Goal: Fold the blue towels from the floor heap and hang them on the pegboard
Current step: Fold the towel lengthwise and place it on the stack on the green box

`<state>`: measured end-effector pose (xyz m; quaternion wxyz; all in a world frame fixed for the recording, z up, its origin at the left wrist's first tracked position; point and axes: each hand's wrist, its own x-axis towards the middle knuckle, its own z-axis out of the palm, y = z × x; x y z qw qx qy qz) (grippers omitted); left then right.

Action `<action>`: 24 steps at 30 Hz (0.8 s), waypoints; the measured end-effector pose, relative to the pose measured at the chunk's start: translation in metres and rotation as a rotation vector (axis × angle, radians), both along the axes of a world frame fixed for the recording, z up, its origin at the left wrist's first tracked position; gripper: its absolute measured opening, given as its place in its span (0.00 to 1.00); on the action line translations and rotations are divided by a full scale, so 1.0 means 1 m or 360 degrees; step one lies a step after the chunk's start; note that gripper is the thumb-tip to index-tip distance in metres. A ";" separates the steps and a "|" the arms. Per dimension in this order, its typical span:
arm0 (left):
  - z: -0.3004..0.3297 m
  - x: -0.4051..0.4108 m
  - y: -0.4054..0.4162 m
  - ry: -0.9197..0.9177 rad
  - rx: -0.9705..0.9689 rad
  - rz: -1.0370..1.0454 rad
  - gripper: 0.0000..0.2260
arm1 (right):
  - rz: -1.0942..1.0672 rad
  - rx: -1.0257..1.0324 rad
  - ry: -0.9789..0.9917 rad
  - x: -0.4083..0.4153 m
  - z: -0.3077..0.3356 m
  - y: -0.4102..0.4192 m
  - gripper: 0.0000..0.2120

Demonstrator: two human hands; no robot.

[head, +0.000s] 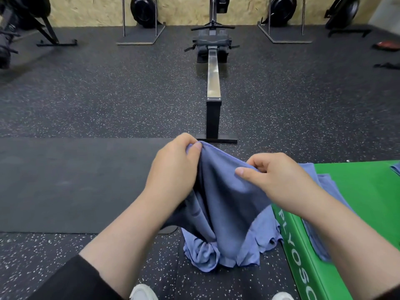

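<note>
A blue towel [225, 204] hangs between my two hands above the floor. My left hand [173, 163] pinches its upper edge at the top left, and my right hand [275, 176] grips the same edge further right. Its lower part trails into a crumpled heap of blue towels [207, 254] on the speckled rubber floor, just in front of my shoes. More blue cloth [324, 185] lies draped over the corner of the green plyo box [357, 191] at the right. No pegboard is in view.
A dark mat [75, 185] covers the floor at the left. A rowing machine [213, 83] runs straight ahead, its rear foot just beyond my hands. Stands with black machines line the far wall [104, 11]. Another blue piece [396, 167] shows at the right edge.
</note>
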<state>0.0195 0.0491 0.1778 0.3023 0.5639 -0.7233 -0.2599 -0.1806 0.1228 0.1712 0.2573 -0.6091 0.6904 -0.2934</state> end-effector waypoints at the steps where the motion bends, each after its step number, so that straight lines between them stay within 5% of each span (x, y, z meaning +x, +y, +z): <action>1: 0.002 0.002 -0.002 0.0027 0.0012 0.0038 0.09 | -0.0022 0.0021 0.0017 0.000 0.003 0.002 0.20; 10: 0.007 0.002 0.001 0.0386 0.0248 0.0075 0.03 | -0.0194 -0.0070 -0.0508 0.009 0.010 0.004 0.23; 13: 0.007 0.001 0.003 0.0538 0.0384 0.0083 0.10 | -0.0218 -0.0004 -0.0775 0.007 0.005 0.004 0.26; 18: 0.004 -0.003 0.004 0.0521 0.0325 0.0121 0.13 | -0.0172 0.0197 -0.1212 0.006 0.004 0.003 0.09; 24: 0.004 -0.007 0.009 0.0691 0.0159 0.0140 0.13 | -0.0154 0.0304 -0.1329 0.012 0.003 0.003 0.10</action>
